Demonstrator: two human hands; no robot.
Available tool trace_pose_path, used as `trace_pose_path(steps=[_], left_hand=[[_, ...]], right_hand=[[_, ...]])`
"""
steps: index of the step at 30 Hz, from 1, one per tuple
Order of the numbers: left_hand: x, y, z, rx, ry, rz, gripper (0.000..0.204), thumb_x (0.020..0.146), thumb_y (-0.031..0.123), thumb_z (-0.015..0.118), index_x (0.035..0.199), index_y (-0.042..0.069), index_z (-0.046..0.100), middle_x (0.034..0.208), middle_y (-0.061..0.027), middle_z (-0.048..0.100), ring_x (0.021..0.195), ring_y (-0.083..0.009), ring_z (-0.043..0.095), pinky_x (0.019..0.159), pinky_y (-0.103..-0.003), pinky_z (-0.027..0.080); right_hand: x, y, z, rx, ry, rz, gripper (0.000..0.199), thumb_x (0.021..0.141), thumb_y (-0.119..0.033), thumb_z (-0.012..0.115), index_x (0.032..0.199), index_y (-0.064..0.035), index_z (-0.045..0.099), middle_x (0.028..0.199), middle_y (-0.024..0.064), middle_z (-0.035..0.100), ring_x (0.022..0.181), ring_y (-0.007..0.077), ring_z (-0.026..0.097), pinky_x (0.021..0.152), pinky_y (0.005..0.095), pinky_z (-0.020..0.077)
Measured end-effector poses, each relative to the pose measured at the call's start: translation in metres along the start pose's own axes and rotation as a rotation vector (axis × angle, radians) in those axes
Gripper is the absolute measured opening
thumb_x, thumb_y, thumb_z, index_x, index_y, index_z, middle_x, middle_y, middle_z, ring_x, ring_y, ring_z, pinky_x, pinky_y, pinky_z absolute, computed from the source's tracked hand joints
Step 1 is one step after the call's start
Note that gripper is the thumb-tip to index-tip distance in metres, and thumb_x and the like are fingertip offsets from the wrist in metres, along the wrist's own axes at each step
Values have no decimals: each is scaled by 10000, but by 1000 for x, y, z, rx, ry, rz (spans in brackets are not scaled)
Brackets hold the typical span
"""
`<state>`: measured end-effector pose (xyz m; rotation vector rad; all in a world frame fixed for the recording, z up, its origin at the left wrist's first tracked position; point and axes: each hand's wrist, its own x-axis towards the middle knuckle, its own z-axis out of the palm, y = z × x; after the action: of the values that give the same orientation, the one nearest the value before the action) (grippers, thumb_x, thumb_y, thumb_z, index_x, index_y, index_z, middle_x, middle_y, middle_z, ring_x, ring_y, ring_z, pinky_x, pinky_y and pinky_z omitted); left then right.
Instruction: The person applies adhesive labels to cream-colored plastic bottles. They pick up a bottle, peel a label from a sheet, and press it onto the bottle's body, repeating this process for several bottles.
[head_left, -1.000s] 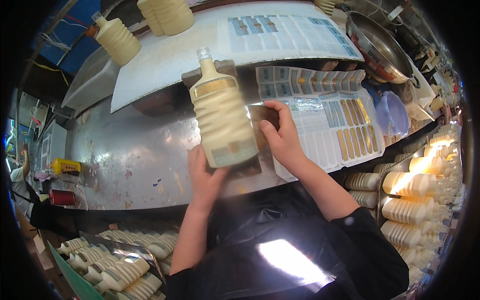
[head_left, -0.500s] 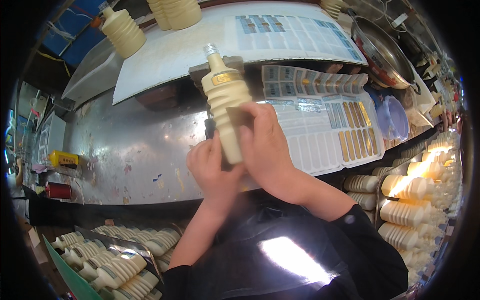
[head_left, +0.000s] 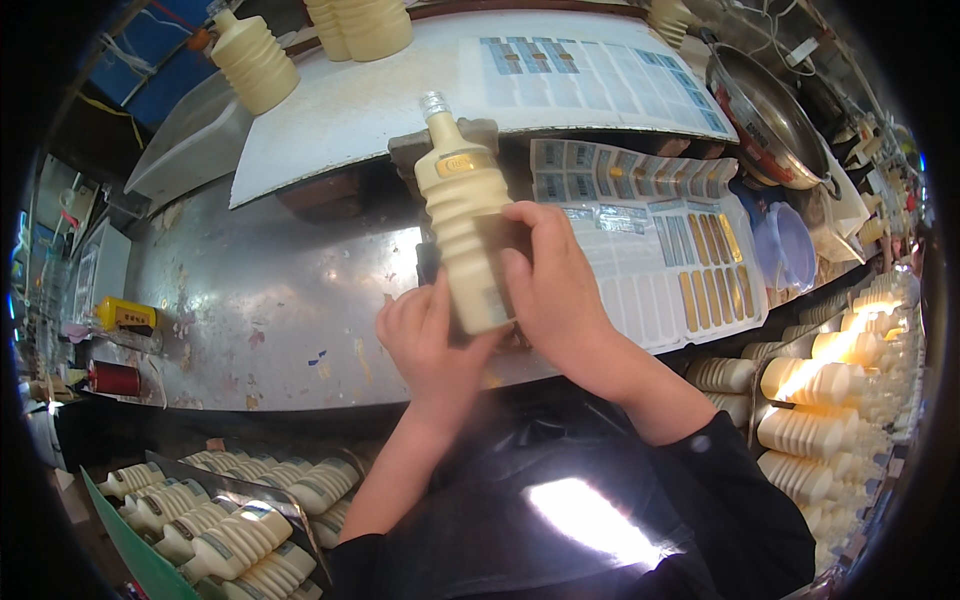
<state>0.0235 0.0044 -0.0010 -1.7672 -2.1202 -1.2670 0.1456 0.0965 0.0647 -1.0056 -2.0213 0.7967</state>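
A cream-coloured ribbed bottle (head_left: 452, 215) lies tilted over a dark block (head_left: 408, 150), its silver-topped neck pointing away from me. Near its shoulder is a small gold label (head_left: 466, 164). My left hand (head_left: 430, 335) is closed around the lower end of the bottle. In my right hand (head_left: 565, 295), thumb and fingers pinch a thin, dark flat piece (head_left: 503, 236) against the bottle's right side; its exact kind I cannot make out. A greyish patch shows near the bottle's base, partly beside the right thumb.
Sheets of gold and silver labels (head_left: 648, 262) lie right of the bottle on the metal table (head_left: 250, 320). Behind is a white board (head_left: 400, 90) with bottles. A pan (head_left: 765, 110) and purple bucket (head_left: 785, 245) stand right. Bottle racks (head_left: 240, 535) flank me.
My right hand and the dark flat piece have shifted toward the bottle's right edge. More of the bottle's lower front shows, including the greyish patch. The left hand still holds the base.
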Motion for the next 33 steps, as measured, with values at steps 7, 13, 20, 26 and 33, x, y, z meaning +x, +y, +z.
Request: trace_pose_path(steps=[7,13,20,26,33], left_hand=[[0,-3,0,-5,-2,20,791,648,314,895,1321,-11,636,1094,-114,622,1072,-305,574,1032,-482,363],[1,-2,-4,-73,-4,-28,763,642,240,918,1309,-15,649,1077,-117,641,1056,-322,565,980,-438,406],[1,-1,-2,-83,3,-29,773,635,245,925,1308,-16,648,1079,-116,640,1061,-322,567,985,-438,405],[2,7,-2,-53,18,-23,707,689,222,883,1304,-33,645,1080,-128,638,1077,-324,570,1001,-441,396],[-1,5,2,-34,54,-21,685,685,200,857,1293,-39,653,1093,-140,642,1084,-327,577,1015,-445,388]], right_hand=[[-1,-5,7,-4,-66,-23,377,936,-28,558,1302,-1,473,1232,262,532,1077,463,580,919,513,477],[-6,18,-6,-26,12,21,408,927,-35,567,1321,-10,466,1262,241,521,1175,437,537,1017,467,456],[-6,27,-5,1,59,-5,390,956,-24,559,1334,-8,466,1241,204,535,1151,361,558,1010,413,457],[0,1,8,-20,46,-52,372,943,-14,538,1307,-3,464,1221,232,522,1100,409,560,964,459,469],[-1,-5,20,-56,60,-169,353,946,-22,551,1287,6,464,1171,273,530,1025,466,577,889,514,479]])
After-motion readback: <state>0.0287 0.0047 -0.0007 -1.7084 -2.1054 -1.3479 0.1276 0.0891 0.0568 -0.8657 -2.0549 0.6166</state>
